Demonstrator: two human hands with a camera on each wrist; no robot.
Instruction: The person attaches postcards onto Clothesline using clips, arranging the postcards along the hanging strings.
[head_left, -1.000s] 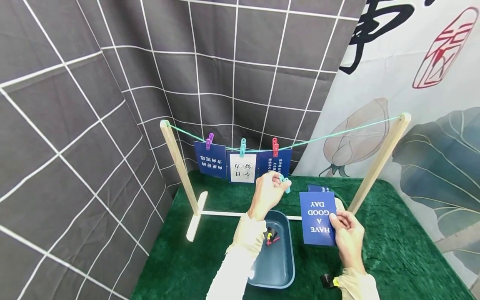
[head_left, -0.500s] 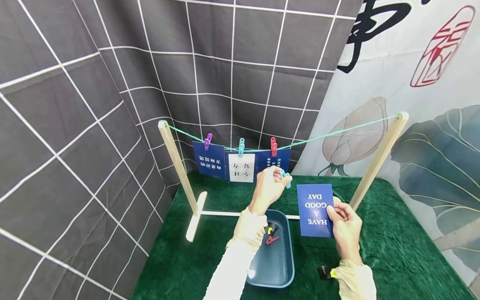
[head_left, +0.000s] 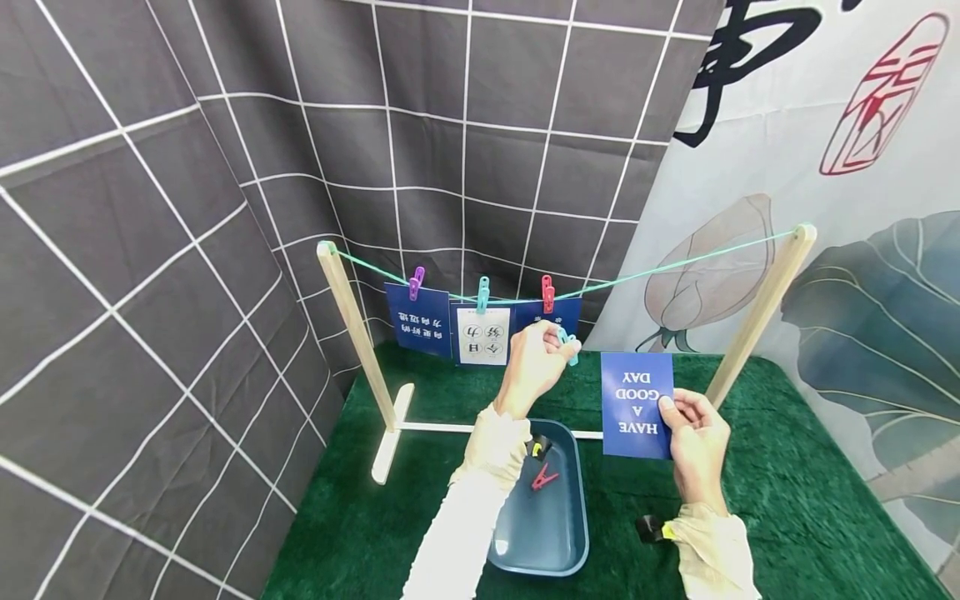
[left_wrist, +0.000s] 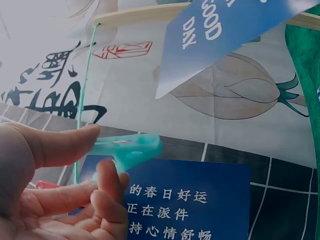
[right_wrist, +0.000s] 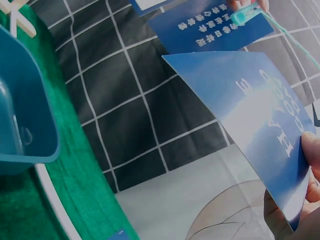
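Between thumb and fingers my left hand [head_left: 534, 365] pinches a teal clothespin [left_wrist: 132, 149], close in front of the hanging blue card [left_wrist: 190, 197] on the right of the row. My right hand [head_left: 697, 442] grips a blue card [head_left: 637, 404] lettered "HAVE A GOOD DAY" by its side edge, thumb on the front. In the head view that card looks upside down. On the green string [head_left: 675, 265] hang three cards: a blue card [head_left: 420, 323] under a purple clothespin [head_left: 417, 283], a white card [head_left: 483, 337] under a teal clothespin [head_left: 483, 295], and the blue one under a red clothespin [head_left: 548, 293].
Wooden posts [head_left: 356, 333] hold the string at both ends. Below stands a blue bin [head_left: 581, 533] with a red clothespin [head_left: 544, 477] in it. A green cloth [head_left: 352, 533] covers the table. Dark gridded fabric [head_left: 427, 150] hangs behind.
My right hand has raised the lettered card toward the height of the hanging row. My left hand, still pinching the teal clothespin, has moved up slightly.
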